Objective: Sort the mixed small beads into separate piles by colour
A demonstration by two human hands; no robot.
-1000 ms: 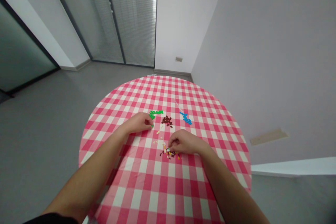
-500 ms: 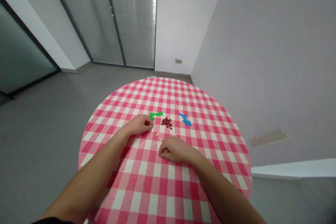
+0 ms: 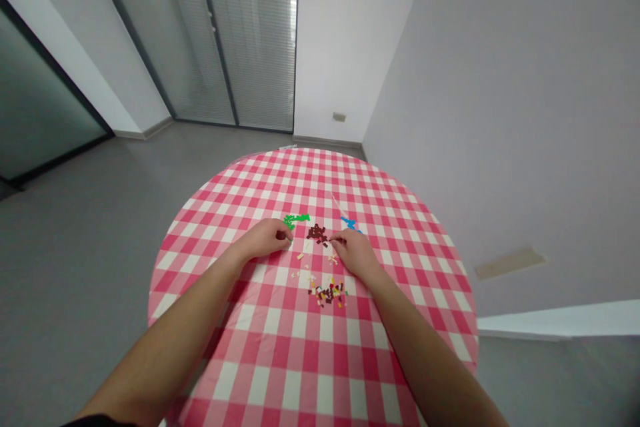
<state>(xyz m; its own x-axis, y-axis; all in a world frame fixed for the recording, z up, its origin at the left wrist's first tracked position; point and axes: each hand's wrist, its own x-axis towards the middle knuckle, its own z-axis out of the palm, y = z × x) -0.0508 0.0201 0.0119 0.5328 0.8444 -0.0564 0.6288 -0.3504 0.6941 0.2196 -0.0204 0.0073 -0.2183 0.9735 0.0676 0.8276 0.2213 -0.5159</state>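
My left hand [image 3: 270, 237] rests with curled fingers on the near left side of a green pile of small pieces [image 3: 297, 219]. Whatever its fingertips pinch is too small to name. My right hand [image 3: 356, 252] has thumb and forefinger pinched together at the right edge of a dark brown pile of small pieces [image 3: 317, 233]; a tiny item at the tips cannot be made out. Behind that hand lies a blue pile of pieces [image 3: 349, 223], partly hidden by it. Closer to me is a mixed pile of small brown, yellow, red, white and green pieces [image 3: 329, 293].
Pale cream pieces [image 3: 300, 256] are scattered between the brown and mixed piles. Everything lies on a round table with a red and white checked cloth [image 3: 280, 360]. A wall [image 3: 525, 113] stands to the right, and glass panels [image 3: 250, 33] stand beyond the table.
My right hand has moved up and to the right, from over the mixed pile to the brown pile's edge. The mixed pile is now uncovered. My left hand has stayed put.
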